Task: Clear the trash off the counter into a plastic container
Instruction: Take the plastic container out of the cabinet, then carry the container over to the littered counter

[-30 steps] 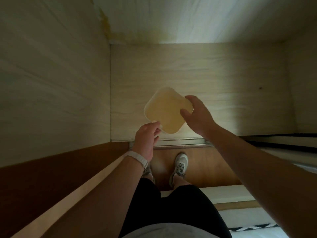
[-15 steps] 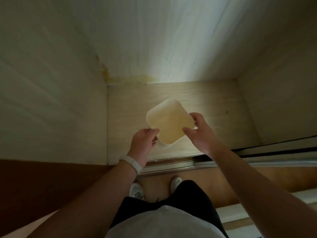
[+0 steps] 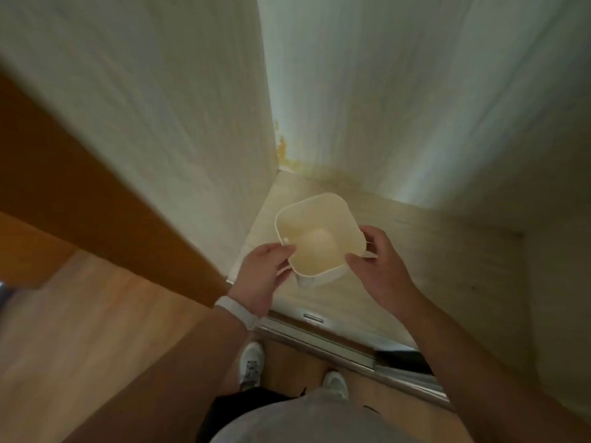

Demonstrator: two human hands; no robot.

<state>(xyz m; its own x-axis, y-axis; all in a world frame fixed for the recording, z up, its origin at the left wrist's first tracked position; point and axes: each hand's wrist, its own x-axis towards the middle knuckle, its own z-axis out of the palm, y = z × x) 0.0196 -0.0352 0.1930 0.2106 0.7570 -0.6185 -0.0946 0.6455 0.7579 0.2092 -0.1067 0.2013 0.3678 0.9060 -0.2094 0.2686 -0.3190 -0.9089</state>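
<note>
The view has swung since half a second ago: the pale cabinet wall [image 3: 160,123] now fills the left, with a wider sweep of wooden floor [image 3: 80,330] beneath it. We hold the plastic container [image 3: 315,236] above the cabinet's shelf [image 3: 431,251], tipped so its open mouth faces us; earlier its inside was less exposed. The left hand [image 3: 260,276] pinches the near-left rim, and the right hand [image 3: 380,270] clasps the right edge. It looks empty, though blur obscures the bottom.
</note>
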